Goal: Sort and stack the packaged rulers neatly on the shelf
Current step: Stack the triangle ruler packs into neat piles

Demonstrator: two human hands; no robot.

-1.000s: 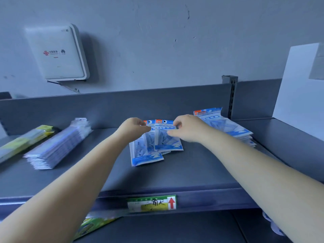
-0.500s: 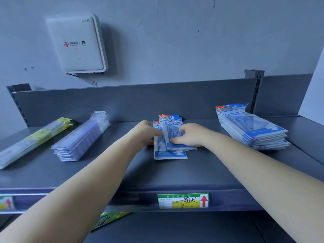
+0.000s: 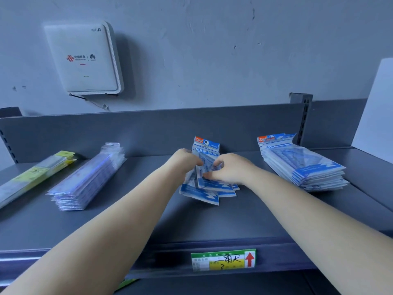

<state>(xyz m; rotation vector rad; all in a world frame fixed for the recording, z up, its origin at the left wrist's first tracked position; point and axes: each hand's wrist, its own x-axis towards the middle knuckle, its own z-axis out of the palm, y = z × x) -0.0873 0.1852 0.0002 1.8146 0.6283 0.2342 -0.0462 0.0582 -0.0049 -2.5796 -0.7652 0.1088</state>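
A small loose bunch of blue-and-white packaged rulers (image 3: 207, 189) lies fanned out in the middle of the grey shelf (image 3: 212, 222). My left hand (image 3: 184, 161) grips the bunch from the left, fingers curled round its edge. My right hand (image 3: 230, 168) holds it from the right, fingertips pinching the packs. The top of one pack sticks up behind my hands. A tall neat stack of the same packs (image 3: 306, 165) sits at the right.
A stack of long clear-packed rulers (image 3: 89, 177) lies at the left, and yellow-labelled long rulers (image 3: 34, 175) lie farther left. A white router box (image 3: 84, 58) hangs on the wall. A green and yellow price tag (image 3: 223, 259) sits on the shelf's front lip.
Both hands have closed in on the middle bunch and lifted its far end, so the packs now fan out and tilt up. The camera has come closer.
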